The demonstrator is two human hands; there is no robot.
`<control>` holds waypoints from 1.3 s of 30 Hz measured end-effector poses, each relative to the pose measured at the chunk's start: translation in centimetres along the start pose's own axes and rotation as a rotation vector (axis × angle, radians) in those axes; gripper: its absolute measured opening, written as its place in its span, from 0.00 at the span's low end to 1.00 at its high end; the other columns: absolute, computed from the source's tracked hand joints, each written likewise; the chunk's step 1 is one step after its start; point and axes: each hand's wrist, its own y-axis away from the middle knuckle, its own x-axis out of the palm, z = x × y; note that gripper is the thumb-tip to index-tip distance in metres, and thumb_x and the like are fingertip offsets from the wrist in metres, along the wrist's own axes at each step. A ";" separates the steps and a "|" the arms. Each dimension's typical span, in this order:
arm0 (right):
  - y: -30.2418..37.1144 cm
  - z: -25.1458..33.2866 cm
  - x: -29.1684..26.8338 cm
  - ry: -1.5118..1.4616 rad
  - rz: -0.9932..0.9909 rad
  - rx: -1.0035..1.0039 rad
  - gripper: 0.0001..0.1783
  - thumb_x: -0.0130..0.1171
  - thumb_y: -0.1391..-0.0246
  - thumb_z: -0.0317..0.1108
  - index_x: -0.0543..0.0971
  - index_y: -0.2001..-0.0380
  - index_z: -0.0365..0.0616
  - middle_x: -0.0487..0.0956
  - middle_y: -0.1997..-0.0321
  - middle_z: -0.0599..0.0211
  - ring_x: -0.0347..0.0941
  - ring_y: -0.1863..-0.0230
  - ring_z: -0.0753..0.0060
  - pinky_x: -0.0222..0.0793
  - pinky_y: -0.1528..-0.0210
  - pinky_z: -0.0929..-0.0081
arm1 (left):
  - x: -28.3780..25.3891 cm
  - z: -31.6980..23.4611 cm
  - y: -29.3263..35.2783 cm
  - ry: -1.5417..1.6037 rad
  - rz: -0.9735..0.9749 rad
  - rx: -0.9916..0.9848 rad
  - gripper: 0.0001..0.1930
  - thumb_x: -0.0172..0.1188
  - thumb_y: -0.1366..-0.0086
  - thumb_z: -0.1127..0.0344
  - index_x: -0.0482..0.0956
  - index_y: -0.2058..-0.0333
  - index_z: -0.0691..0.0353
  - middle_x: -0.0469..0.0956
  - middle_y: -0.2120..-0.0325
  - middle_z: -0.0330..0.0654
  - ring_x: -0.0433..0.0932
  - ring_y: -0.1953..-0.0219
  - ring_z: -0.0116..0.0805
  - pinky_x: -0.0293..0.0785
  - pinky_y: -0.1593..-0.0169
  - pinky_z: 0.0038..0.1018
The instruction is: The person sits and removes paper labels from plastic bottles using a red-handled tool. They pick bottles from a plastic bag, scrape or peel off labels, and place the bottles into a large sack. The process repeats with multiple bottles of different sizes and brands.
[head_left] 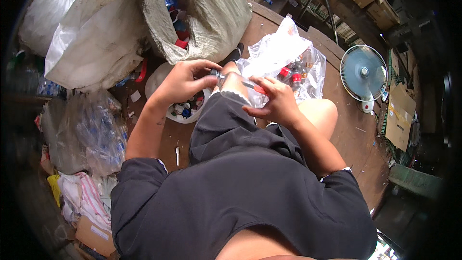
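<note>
Between my hands, above my lap, is a clear plastic bottle (234, 89) with a dark cap (215, 73) toward the left. My left hand (193, 78) pinches the cap end with thumb and fingers. Around the bottle's other end, by a red label, my right hand (275, 98) is closed. Beneath my left hand stands a white bucket (184, 120) holding many loose bottle caps (181, 110). Beyond my right hand lies a white plastic bag (280, 48) with several clear, red-labelled bottles (294, 74) inside.
Large woven sacks (216, 14) stand at the far left, one open with plastic waste in it. Bags of clear plastic (89, 132) lie to my left. A standing fan (364, 73) and flattened cardboard (400, 118) are on the right. A white plastic fork (177, 156) lies on the brown floor.
</note>
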 end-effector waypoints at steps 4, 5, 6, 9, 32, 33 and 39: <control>-0.4 0.5 1.1 0.260 -0.058 -0.056 0.32 0.67 0.72 0.48 0.75 0.58 0.50 0.72 0.73 0.66 0.74 0.76 0.64 0.70 0.76 0.70 | 1.1 5.1 0.2 -0.067 -0.263 -0.187 0.20 0.50 0.37 0.53 0.76 0.74 0.67 0.71 0.85 0.36 0.66 0.80 0.19 0.65 0.74 0.21; -0.3 0.1 1.4 0.274 -0.077 -0.059 0.31 0.67 0.72 0.48 0.75 0.59 0.50 0.72 0.73 0.66 0.74 0.76 0.65 0.70 0.76 0.70 | 1.0 7.7 0.4 -0.119 -0.378 -0.126 0.21 0.50 0.37 0.52 0.76 0.75 0.67 0.70 0.86 0.36 0.66 0.81 0.21 0.65 0.74 0.23; -0.3 -0.3 1.4 0.285 -0.096 -0.062 0.30 0.67 0.72 0.48 0.76 0.60 0.49 0.72 0.73 0.66 0.74 0.76 0.65 0.70 0.76 0.71 | 0.5 9.8 0.9 -0.037 -0.426 -0.210 0.22 0.49 0.37 0.51 0.75 0.76 0.67 0.70 0.86 0.38 0.66 0.81 0.23 0.65 0.73 0.25; -0.1 -0.8 0.3 0.076 -0.098 0.073 0.29 0.69 0.71 0.45 0.76 0.61 0.45 0.76 0.71 0.63 0.76 0.71 0.63 0.72 0.68 0.72 | -0.9 14.6 2.9 -0.190 -0.418 -0.461 0.22 0.49 0.37 0.49 0.77 0.72 0.65 0.72 0.83 0.37 0.70 0.78 0.22 0.65 0.72 0.22; 1.4 -6.1 -1.5 -0.796 -0.025 0.624 0.19 0.62 0.54 0.33 0.71 0.59 0.39 0.69 0.73 0.76 0.63 0.70 0.85 0.60 0.67 0.85 | -25.5 -4.0 1.6 0.478 -0.947 0.136 0.38 0.55 0.41 0.51 0.48 0.39 0.63 0.56 0.42 0.49 0.66 0.47 0.44 0.67 0.49 0.33; 1.8 -7.2 -1.7 -0.868 -0.098 0.643 0.18 0.61 0.54 0.33 0.71 0.60 0.39 0.69 0.71 0.75 0.64 0.68 0.84 0.60 0.66 0.85 | -24.3 -4.5 0.4 0.400 -0.900 0.161 0.40 0.56 0.41 0.50 0.45 0.39 0.62 0.54 0.41 0.49 0.63 0.45 0.45 0.65 0.47 0.34; 1.1 -16.2 -7.0 -0.650 -0.150 0.679 0.08 0.53 0.54 0.30 0.76 0.69 0.39 0.69 0.78 0.78 0.58 0.80 0.87 0.53 0.78 0.83 | -11.4 -0.3 -4.8 0.041 -0.589 0.128 0.36 0.54 0.39 0.52 0.48 0.38 0.55 0.53 0.40 0.46 0.61 0.42 0.42 0.59 0.44 0.35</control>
